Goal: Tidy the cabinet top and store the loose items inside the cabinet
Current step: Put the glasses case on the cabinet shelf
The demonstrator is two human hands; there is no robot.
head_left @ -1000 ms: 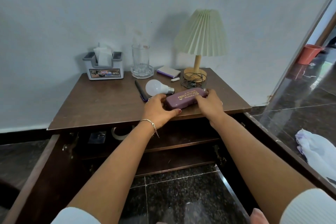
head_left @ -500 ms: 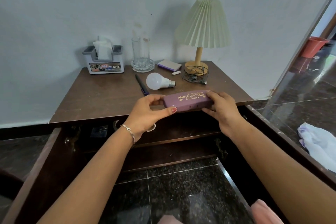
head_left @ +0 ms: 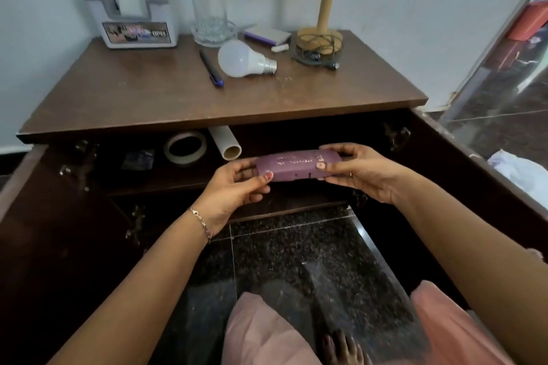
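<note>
Now the case point(head_left: 296, 164): long axis left-right, just before the shelf point(head_left: 160, 179).
Hands: left hand point(head_left: 234, 190), right hand point(head_left: 361, 170) pinch its ends.

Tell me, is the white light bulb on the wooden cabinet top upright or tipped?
Tipped over: the white light bulb lies on its side, metal base pointing right.
</note>
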